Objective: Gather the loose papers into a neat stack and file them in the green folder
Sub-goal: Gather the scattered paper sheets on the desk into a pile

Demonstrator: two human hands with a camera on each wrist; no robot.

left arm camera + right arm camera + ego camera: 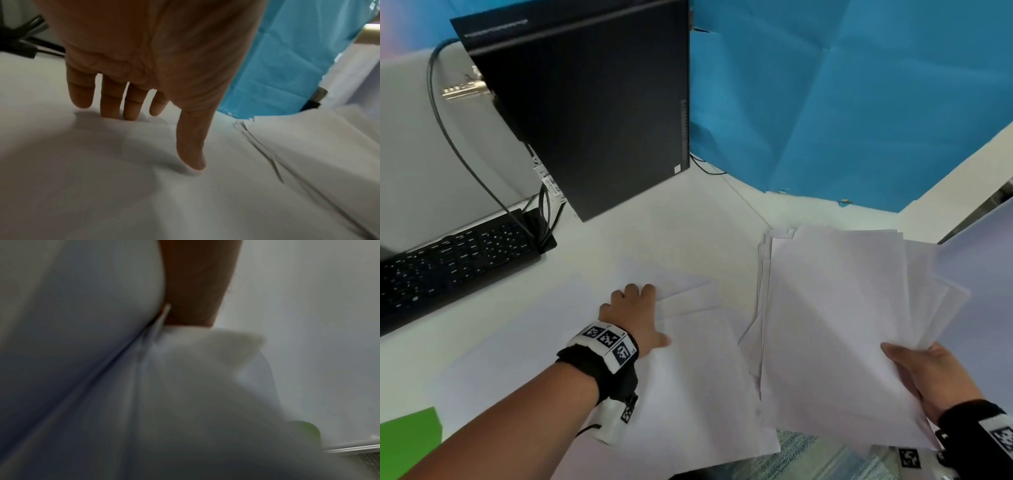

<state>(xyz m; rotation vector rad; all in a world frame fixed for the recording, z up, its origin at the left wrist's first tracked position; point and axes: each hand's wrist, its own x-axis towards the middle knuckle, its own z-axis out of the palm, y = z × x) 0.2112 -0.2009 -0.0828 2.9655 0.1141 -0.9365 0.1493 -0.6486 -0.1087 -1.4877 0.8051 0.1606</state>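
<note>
Several loose white sheets [688,370] lie spread on the white desk. My left hand [635,317] rests flat on them, fingers straight; in the left wrist view its fingertips [129,113] and thumb press the paper [102,178]. My right hand [924,373] grips the near corner of an uneven bundle of white papers [835,325], thumb on top, lifted at the right. The right wrist view is blurred and shows the bundle [82,353] against my palm. A corner of the green folder [407,442] shows at the bottom left, and blurrily as a green folder [308,428] beyond the bundle.
A black computer tower [592,109] stands at the back of the desk, with a black keyboard [452,260] and cables [465,161] to its left. A blue sheet [842,102] covers the wall behind. The desk edge runs along the bottom.
</note>
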